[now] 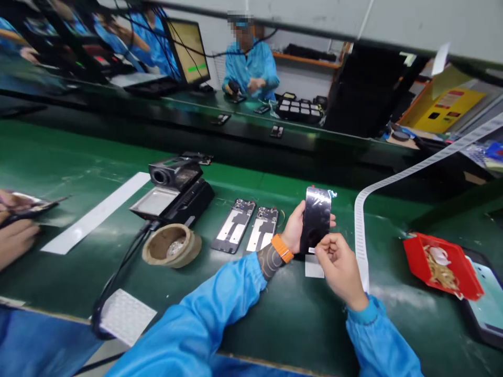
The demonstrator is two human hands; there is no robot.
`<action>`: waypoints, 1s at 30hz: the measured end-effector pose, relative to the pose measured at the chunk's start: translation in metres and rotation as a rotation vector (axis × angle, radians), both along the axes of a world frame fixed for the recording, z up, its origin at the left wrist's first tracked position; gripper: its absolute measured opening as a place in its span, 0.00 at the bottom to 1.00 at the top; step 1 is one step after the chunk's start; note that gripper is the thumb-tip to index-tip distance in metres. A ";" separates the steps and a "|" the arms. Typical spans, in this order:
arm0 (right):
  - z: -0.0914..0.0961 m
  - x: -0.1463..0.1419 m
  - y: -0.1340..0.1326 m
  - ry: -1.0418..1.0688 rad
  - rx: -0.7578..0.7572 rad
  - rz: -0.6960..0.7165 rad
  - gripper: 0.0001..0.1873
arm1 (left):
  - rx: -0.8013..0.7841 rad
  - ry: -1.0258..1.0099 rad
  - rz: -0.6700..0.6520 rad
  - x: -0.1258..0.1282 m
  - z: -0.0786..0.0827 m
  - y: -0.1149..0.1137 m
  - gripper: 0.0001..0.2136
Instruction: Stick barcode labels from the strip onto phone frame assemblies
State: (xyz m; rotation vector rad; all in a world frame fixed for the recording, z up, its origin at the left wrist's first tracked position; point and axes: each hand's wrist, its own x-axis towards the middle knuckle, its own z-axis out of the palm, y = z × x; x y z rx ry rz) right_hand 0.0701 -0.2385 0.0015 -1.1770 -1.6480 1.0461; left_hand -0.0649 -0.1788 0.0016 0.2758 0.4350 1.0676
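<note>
My left hand is wrapped round a phone with a glossy black face, holding it raised and tilted above the green bench. A small white label shows at its bottom edge. Thumb and fingers of my right hand are pinched together at the phone's lower right corner; what is between them, if anything, is hidden. Under this corner a small white sheet is partly covered by my right hand. Just left of my left hand lie two opened phones, one nearer and one farther left, their insides facing up.
A black heating device stands left, beside a round clay-coloured bowl. A strip of white labels curves down on the right, near a red bin of rubber bands. Another person's hand works at far left; a co-worker sits opposite.
</note>
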 end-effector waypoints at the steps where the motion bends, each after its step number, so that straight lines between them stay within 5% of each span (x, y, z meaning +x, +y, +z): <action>1: -0.003 0.001 -0.001 -0.059 0.026 0.003 0.07 | -0.002 0.007 -0.006 0.002 -0.001 0.000 0.32; 14: -0.002 -0.001 -0.002 -0.349 0.209 -0.025 0.07 | -0.011 0.028 0.007 0.010 -0.002 -0.004 0.32; 20: -0.011 0.012 0.015 -0.419 0.161 -0.228 0.19 | -0.055 -0.006 0.106 0.008 0.005 -0.004 0.27; 25: -0.017 0.012 0.018 -0.022 0.019 -0.152 0.21 | -0.076 0.400 0.451 0.013 0.003 -0.004 0.18; 30: -0.019 0.008 0.017 0.218 -0.162 -0.139 0.23 | 0.046 0.486 0.224 0.010 -0.003 -0.006 0.21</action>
